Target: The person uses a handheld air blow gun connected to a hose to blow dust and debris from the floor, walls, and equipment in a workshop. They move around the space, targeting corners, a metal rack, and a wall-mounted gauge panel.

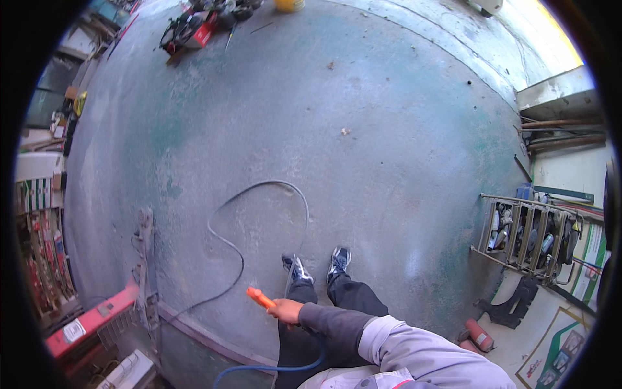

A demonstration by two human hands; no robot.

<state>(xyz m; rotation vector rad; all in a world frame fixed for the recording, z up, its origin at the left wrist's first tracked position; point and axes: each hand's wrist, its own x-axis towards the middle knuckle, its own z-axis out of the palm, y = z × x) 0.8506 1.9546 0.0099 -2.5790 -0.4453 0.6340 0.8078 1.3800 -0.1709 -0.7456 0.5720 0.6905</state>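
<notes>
From my end of the head feed, I have the right hand [285, 311] held low in front of the legs, its grip closed around a bright orange, rod-shaped tool [260, 297]; the fingers wrap the near end, and the far end sticks out forward and to the left. The left hand is out of view, so I cannot tell its state. I judge the tool is carried out ahead like this to keep it off the dark, loose cloth trousers [367, 299]. A smooth blue, round hose [259, 368] bends below the wrist toward the lower edge; whether it joins the tool is hidden from me. On the worn grey-green painted concrete floor [389, 162], a thin grey, flexible hose [242, 260] lies in a slack S-curve, passing close by the black-and-white left shoe [299, 271]; that slack probably leaves room for the arm to swing. The floor looks scuffed and patchy, its paint rubbed through. To the left, I see a long red, box-section metal beam [91, 322] with hard, straight sides; to the right, a ladder-like bare metal rack [515, 235] has small containers showing between its bars, likely gathered there to stay off the walkway.
</notes>
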